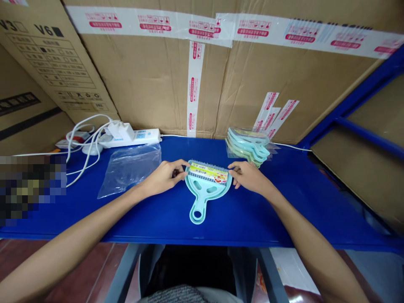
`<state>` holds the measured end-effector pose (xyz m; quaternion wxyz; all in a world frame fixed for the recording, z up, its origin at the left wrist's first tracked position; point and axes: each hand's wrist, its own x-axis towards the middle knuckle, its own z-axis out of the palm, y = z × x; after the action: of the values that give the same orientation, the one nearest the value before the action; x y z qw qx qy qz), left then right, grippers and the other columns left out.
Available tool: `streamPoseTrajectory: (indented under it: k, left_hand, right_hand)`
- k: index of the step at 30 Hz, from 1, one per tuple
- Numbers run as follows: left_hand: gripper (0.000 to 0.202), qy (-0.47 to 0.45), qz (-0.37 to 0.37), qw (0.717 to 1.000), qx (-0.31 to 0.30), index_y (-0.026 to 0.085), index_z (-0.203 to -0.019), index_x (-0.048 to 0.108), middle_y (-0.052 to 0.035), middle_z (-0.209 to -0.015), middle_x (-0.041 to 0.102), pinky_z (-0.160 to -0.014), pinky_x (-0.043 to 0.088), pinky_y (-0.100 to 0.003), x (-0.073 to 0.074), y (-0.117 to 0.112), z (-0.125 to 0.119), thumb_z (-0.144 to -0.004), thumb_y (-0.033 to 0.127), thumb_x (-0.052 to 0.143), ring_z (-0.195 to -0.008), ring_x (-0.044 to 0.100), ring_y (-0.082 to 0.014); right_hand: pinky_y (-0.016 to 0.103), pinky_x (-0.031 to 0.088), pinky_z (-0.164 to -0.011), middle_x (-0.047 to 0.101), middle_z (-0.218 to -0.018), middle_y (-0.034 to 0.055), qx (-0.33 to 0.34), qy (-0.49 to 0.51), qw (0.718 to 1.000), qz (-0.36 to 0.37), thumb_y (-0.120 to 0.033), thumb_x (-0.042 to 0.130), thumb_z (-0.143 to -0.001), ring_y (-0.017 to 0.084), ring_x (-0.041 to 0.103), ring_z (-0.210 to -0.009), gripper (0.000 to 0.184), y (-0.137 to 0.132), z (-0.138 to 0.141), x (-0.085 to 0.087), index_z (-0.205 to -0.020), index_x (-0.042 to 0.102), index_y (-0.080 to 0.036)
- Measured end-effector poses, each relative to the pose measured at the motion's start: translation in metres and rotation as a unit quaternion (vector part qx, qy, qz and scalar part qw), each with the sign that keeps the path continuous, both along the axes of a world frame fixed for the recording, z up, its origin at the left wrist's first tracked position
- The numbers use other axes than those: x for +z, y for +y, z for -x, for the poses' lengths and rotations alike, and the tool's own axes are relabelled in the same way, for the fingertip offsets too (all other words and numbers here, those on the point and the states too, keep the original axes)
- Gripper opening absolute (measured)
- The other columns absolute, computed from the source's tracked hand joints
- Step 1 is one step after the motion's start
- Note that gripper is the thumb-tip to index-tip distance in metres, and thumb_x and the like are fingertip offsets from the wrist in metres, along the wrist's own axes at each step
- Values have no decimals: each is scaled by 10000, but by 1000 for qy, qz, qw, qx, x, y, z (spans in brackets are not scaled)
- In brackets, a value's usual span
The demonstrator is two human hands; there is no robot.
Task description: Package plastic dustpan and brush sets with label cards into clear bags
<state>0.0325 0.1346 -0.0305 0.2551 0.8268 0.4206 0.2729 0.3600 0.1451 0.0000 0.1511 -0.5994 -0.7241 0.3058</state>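
Behind the dustpan set [203, 193] rises a wall of brown corrugated cardboard boxes [151, 84]. The one far to its left bears "V6" in black print beside a filled square, above a printed table too small to read. White packing tape [151, 23] with red print runs along the box seams, its writing too small to make out. Three loose strips of the same tape [271, 111] hang on the cardboard behind and to the right of the set.

The set lies on a smooth, glossy blue tabletop [284, 210]. To its left lies one clear, crinkled plastic bag [129, 168]. Further back on that side sits one white power strip [139, 136] with a white plug block and looped white cables. Behind and to the right of the set is one stack of like pans [249, 147] in clear wrappers, pale blue and pale green; the exact count cannot be told.

The set is one pale blue plastic pan, rounded, with a looped handle pointing at the person. A brush lies across its far edge under a yellow and red label [208, 171], whose writing is unreadable.

The left hand [164, 176] has its grip pinching the set's left end between thumb and fingers. The right hand [249, 176] has its grip pinching the right end likewise
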Motion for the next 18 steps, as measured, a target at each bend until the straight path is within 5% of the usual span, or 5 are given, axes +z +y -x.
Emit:
streamPoseTrajectory:
  k: [3,6,9,13,18]
  left_hand:
    - [406,-18,-33,999,1,216,-1261,674,-20,-892,758,-734,556,-328,0,6,4,-1008,533,656,-774,696,-197]
    - [744,-36,-69,997,-16,243,-1424,609,-135,-1339,692,-964,583,-457,-1,14,9,-833,635,833,-1096,692,-278]
    - [1118,-36,-7,998,-60,291,-1644,382,-204,-1610,493,-1122,506,-572,-5,21,13,-725,636,918,-1327,615,-349]
    - [1287,-40,44,994,-89,317,-1707,239,-201,-1604,515,-1193,411,-632,-11,26,15,-677,587,962,-1431,539,-375]
    - [1238,-41,54,994,-82,300,-1689,285,-177,-1540,582,-1193,399,-618,-12,27,14,-685,566,960,-1383,571,-353]
  right_hand:
    - [259,600,-581,774,-709,51,25,17,1000,-8,-140,564,-983,183,749,-539,267,4,-2,-5,-1214,694,-104]
    - [259,593,-588,775,-747,54,36,23,999,-19,-159,561,-986,173,742,-533,263,8,-2,-10,-1201,705,-110]
    - [259,576,-590,744,-725,38,46,22,999,-17,-186,528,-1017,159,719,-515,315,11,-2,-14,-1270,691,-93]
    - [279,559,-613,744,-817,49,88,40,995,5,-347,604,-1028,148,698,-546,429,14,-6,-11,-1366,653,-88]
    - [281,515,-605,723,-842,32,147,83,984,61,-507,932,-703,176,683,-674,933,17,-15,-7,-1455,591,-72]
